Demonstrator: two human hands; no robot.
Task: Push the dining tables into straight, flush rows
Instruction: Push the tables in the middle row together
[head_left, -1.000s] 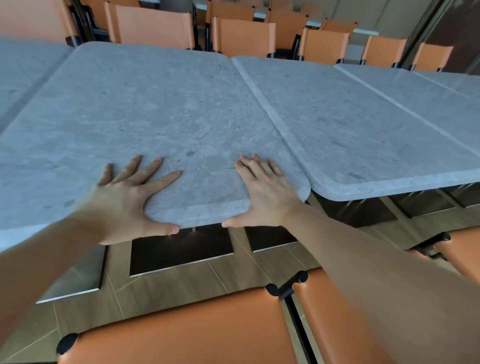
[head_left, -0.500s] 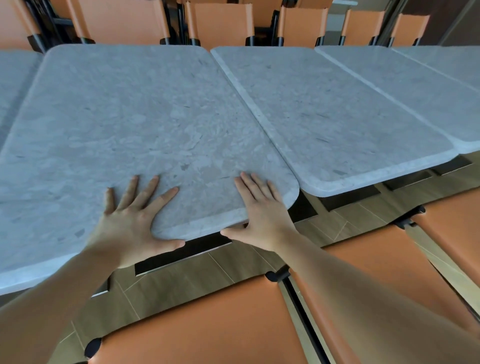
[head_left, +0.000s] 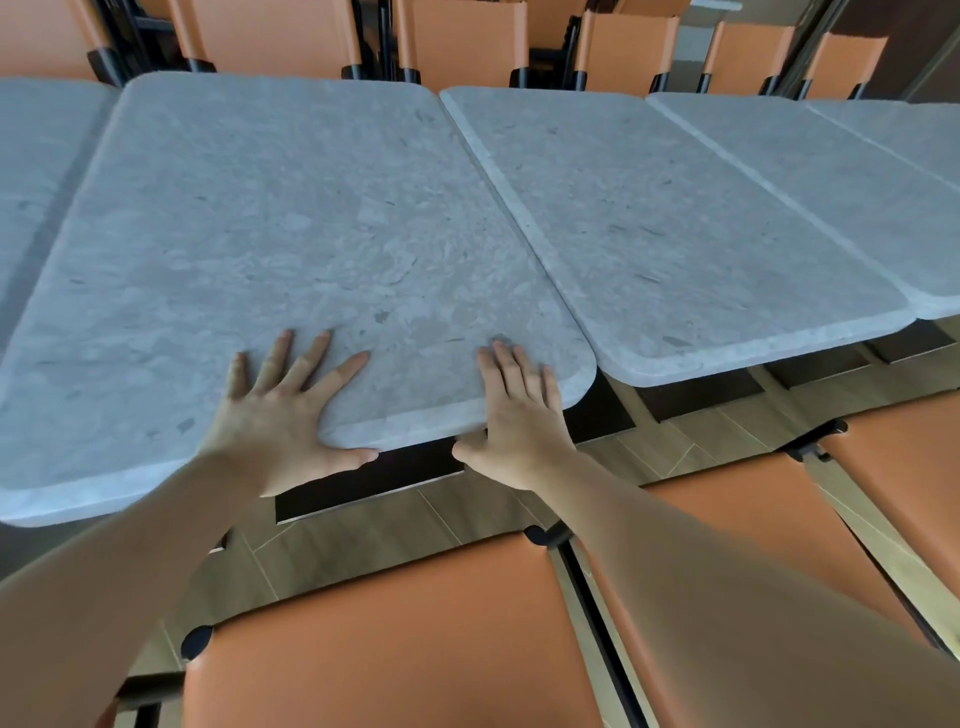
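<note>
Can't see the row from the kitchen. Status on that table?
Both hands flat on the grey stone table, left hand and right hand at its near edge. Near edge sticks out past the neighbouring table. Orange chair close behind.

Soft, even daylight is washing over the grey tabletops (head_left: 291, 249), throwing no glare and only faint shadows under their edges. The wide lens is bending the table row outward at both sides. The near forearms are blurring slightly.

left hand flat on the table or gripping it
Flat: the left hand lies palm down on the table, fingers straight and spread, thumb along its near edge.
</note>
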